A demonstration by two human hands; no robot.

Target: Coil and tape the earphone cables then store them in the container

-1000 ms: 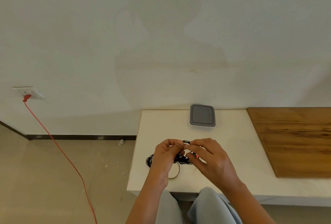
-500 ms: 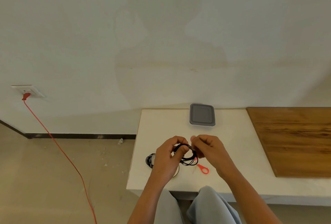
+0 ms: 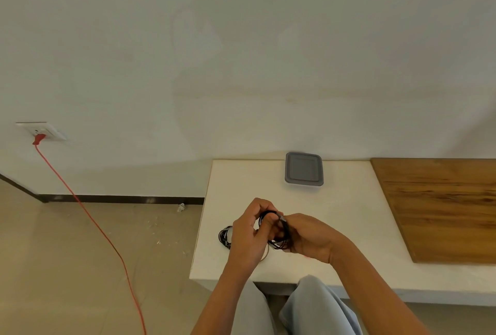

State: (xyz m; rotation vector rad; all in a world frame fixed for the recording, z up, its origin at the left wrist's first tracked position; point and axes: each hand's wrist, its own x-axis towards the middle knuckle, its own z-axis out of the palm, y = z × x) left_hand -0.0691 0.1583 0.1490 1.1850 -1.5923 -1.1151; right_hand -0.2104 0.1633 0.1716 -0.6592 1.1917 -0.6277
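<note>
While both hands meet just above the near part of the cream-white tabletop [image 3: 349, 222], they hold between them a thin black earphone cable wound into a small multi-strand coil [image 3: 279, 230]. The left hand [image 3: 248, 238] has its fingers [image 3: 261, 204] curled closed over the top left of the loop, and the right hand [image 3: 308, 238] has its fingers clamped on the loop's right side, where a small pale bit of the cable shows at the top. The coil stands roughly on edge, its open ring facing the camera and its longer axis running from upper left down to lower right. A second bundle of black cable [image 3: 225, 236] lies on the tabletop just left of the left hand, partly hidden by it, and a thin pale ring [image 3: 265, 254] peeks out below the hands; what it is cannot be told. Farther back, near the wall, sits a flat grey square container with rounded corners and its lid on [image 3: 304, 169], well apart from the hands. A brown wooden board [image 3: 440, 208] covers the tabletop's right part. Beyond is a plain off-white wall [image 3: 241, 53]; at left, a red cord [image 3: 88, 216] runs from a white wall socket [image 3: 41, 129] down across the beige tiled floor [image 3: 67, 267]. Light grey trouser legs [image 3: 316, 308] show at the bottom edge.
</note>
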